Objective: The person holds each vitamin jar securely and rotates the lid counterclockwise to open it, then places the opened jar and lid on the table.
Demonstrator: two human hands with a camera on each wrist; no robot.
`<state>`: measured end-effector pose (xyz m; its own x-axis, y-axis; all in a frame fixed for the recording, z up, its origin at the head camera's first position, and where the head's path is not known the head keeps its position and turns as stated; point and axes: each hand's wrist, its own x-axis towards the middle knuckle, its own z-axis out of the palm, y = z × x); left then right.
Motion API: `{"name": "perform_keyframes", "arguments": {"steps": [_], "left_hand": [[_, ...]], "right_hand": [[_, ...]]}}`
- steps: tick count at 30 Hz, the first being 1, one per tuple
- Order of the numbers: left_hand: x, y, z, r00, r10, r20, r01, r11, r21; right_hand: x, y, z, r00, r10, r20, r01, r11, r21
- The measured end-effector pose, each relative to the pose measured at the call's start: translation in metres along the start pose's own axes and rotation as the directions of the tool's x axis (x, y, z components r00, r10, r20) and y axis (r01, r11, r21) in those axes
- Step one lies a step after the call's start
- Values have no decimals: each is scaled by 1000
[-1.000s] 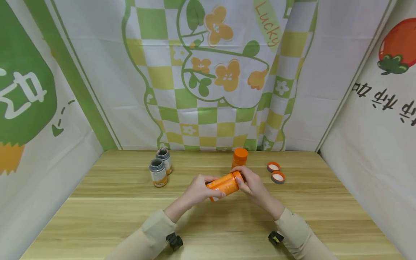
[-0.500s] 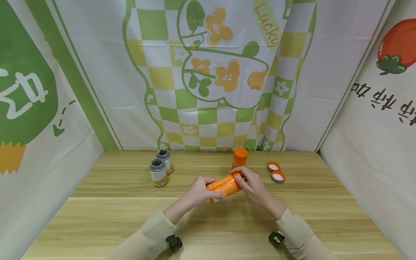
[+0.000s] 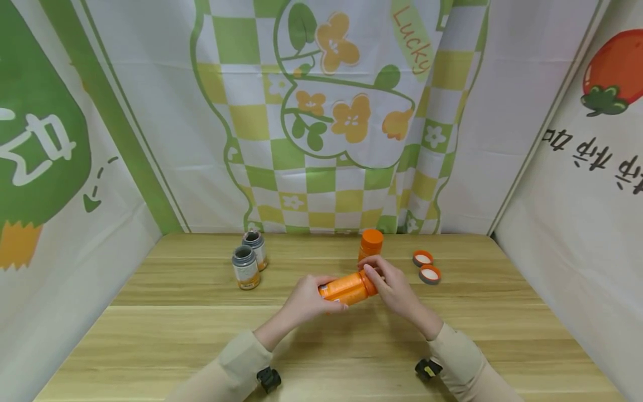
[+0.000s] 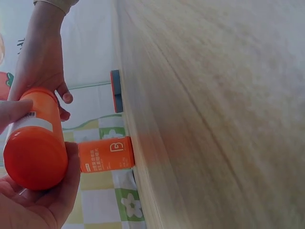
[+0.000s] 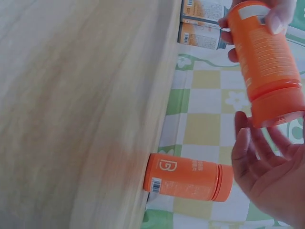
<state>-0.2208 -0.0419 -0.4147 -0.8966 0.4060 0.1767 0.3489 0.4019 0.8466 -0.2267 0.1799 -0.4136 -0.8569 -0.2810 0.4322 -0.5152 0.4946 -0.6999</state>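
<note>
An orange bottle [image 3: 346, 289] with an orange screw cap [image 5: 277, 106] is held tilted above the table. My left hand [image 3: 308, 297] grips its body near the base, thumb on one side and fingers round the other. At the capped end, my right hand [image 3: 394, 283] has its fingers spread loosely about the cap; in the right wrist view several fingers stand apart from it. A second orange bottle [image 3: 370, 244], capped, stands upright behind the right hand. It also shows in the left wrist view as an orange bottle [image 4: 107, 155] with white print.
Two grey-necked jars [image 3: 246, 271] stand uncapped at the left rear. Two grey and orange lids [image 3: 429, 274] lie with their white insides up at the right rear. A patterned curtain [image 3: 321, 184] hangs behind the wooden table [image 3: 201, 346].
The held bottle has tipped slightly, its capped end a little lower. My right fingers have shifted and loosened round the cap; the left hand keeps its grip.
</note>
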Motion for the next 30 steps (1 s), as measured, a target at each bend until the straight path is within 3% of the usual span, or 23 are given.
{"name": "perform_keyframes", "arguments": {"steps": [8,16,20,30], "left_hand": [[-1,2,1,999,8,-51,-7,1000,19],[0,1,2,991,57,-121,-49,997,64],[-1,1,2,987,83,-138,-71,993,91],[-1,1,1,985,100,-143,-87,992,95]], "right_hand": [[0,-6,-3,982,185,34,-186,983,7],[1,-9,-3,924,359,134,-375,918,125],[0,-10,-4,913,372,165,-398,900,175],[0,-9,-6,928,323,186,-358,910,210]]}}
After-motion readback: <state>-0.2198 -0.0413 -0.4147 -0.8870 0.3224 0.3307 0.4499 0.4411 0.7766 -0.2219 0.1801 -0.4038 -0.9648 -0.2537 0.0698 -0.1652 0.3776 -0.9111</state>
